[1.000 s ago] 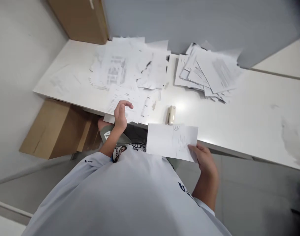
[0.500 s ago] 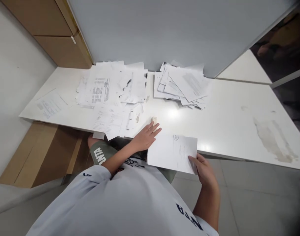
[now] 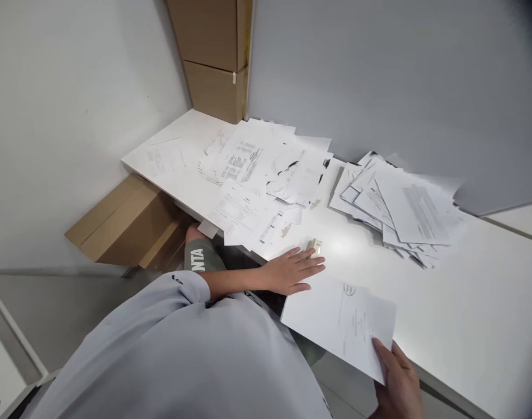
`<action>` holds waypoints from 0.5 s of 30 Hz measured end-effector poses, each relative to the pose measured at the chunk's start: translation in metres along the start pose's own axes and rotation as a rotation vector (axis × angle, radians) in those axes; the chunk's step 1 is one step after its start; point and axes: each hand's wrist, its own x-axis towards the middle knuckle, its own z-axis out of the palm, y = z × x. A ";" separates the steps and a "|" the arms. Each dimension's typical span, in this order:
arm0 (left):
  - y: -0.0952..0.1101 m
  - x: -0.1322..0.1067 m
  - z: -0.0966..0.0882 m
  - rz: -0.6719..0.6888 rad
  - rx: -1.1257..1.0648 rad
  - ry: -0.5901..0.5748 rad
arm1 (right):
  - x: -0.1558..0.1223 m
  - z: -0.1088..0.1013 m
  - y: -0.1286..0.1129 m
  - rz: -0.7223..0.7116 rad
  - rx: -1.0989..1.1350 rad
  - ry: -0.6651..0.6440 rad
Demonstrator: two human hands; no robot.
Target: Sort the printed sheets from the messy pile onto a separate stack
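Two hands are in view. The right hand [image 3: 396, 384], at the lower right, has its grip clamped on the lower corner of one white printed document [image 3: 339, 323] with a round logo near its top edge. The document is held out over the near edge of the desk [image 3: 466, 302], and how many sheets it has is too hard to tell. The left hand [image 3: 292, 270] lies palm down at the desk's near edge, its grip apart, with the fingers spread and holding nothing. Its fingertips [image 3: 311, 267] are just beside one small cream stapler [image 3: 314, 247]. Beyond the hands lie two large heaps of loose printed paper, one left of centre [image 3: 266, 163] and one to the right [image 3: 400, 209], well apart from each other. A smaller spread of sheets [image 3: 243, 218] overlaps the near edge of the left heap, and one lone sheet [image 3: 165, 157] lies towards the far left end of the desk. Two stacked cardboard cartons [image 3: 209, 58] stand in the corner behind the desk, and one more flattened carton [image 3: 130, 221] leans below its left edge.
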 end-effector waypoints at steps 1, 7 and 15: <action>0.000 0.000 0.001 0.002 0.004 0.000 | 0.001 -0.001 -0.001 -0.003 -0.022 -0.002; 0.001 0.004 0.000 0.056 0.048 -0.017 | -0.001 0.001 -0.017 -0.032 -0.076 0.042; -0.002 0.005 0.001 0.130 0.079 0.067 | -0.005 0.002 -0.028 -0.101 -0.125 0.137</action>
